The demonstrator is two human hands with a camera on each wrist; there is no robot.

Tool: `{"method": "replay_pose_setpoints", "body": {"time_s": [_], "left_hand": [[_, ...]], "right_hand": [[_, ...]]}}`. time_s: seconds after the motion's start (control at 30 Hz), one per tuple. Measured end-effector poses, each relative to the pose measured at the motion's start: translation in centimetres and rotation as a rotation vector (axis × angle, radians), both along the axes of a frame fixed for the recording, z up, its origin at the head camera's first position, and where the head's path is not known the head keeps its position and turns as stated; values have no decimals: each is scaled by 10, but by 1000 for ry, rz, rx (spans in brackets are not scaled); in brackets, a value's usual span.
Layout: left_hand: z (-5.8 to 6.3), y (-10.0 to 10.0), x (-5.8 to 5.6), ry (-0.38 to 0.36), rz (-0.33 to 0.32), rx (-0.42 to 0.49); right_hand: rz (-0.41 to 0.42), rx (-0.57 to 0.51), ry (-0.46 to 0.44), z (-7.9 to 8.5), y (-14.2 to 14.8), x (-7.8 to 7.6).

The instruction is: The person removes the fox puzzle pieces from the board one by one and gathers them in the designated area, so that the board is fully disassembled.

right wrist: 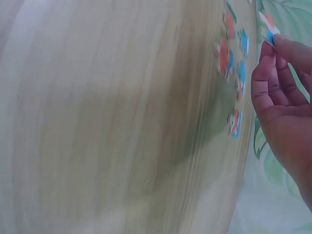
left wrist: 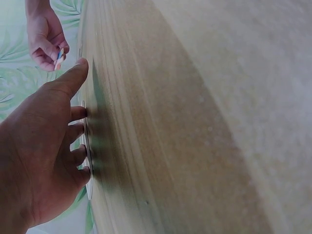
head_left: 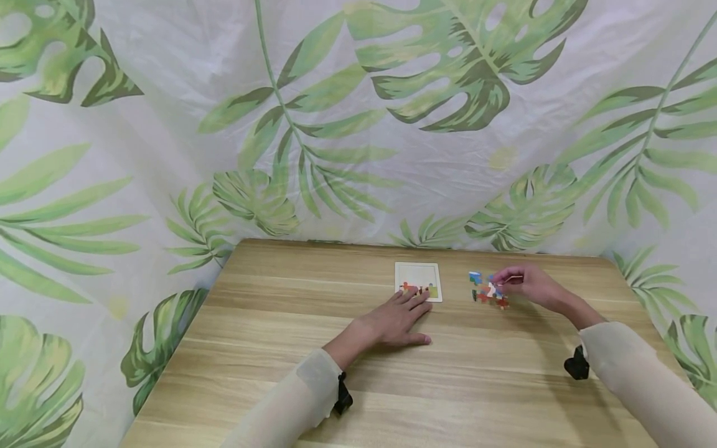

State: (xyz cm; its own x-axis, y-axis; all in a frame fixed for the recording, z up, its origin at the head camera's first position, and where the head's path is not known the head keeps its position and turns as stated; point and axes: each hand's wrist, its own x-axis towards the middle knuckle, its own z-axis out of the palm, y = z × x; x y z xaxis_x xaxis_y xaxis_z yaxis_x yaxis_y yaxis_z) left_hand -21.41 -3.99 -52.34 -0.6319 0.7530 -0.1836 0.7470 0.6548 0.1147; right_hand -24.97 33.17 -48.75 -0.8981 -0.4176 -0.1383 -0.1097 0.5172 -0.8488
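Observation:
My left hand (head_left: 392,322) lies with its fingers spread over the near edge of a white-rimmed puzzle board (head_left: 417,272). A few coloured pieces sit along the board's lower part, partly covered by the fingertips. To the right of it, my right hand (head_left: 532,287) pinches a small jigsaw piece (right wrist: 269,32) between thumb and fingers. That piece shows blue, white and orange, and is held up above the table. Under and beside the right hand, several loose jigsaw pieces (head_left: 475,278) in red, blue and white lie in a loose cluster.
The wooden table (head_left: 313,274) ends at the back against a hanging cloth (head_left: 336,155) printed with green leaves. A black wrist camera (head_left: 577,364) sits at the right sleeve, another (head_left: 343,398) at the left sleeve.

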Motion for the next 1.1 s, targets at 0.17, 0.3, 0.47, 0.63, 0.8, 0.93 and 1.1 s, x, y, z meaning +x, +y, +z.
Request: {"method": "replay_pose_setpoints", "body": {"time_s": [0.17,0.3,0.47,0.63,0.8,0.93,1.1], "left_hand": [[1,0,0,-7,1,4],[2,0,1,-8,-2,6],[3,-1,2,-6,-4,3],[3,-1,2,-5,-1,-2],[3,-1,1,-1,0,0],[3,-1,1,-1,-2,4],[3,-1,1,-2,-7,4]], "right_hand": [[-20,8,6,-1,11,5],[-37,27,-1,-2,20,8],[-52,65,27,-4,31,11],[-61,84,43,-8,41,12],[-73,80,31,-12,47,13],[-81,72,4,-13,49,13],[-80,100,18,-17,50,11]]}}
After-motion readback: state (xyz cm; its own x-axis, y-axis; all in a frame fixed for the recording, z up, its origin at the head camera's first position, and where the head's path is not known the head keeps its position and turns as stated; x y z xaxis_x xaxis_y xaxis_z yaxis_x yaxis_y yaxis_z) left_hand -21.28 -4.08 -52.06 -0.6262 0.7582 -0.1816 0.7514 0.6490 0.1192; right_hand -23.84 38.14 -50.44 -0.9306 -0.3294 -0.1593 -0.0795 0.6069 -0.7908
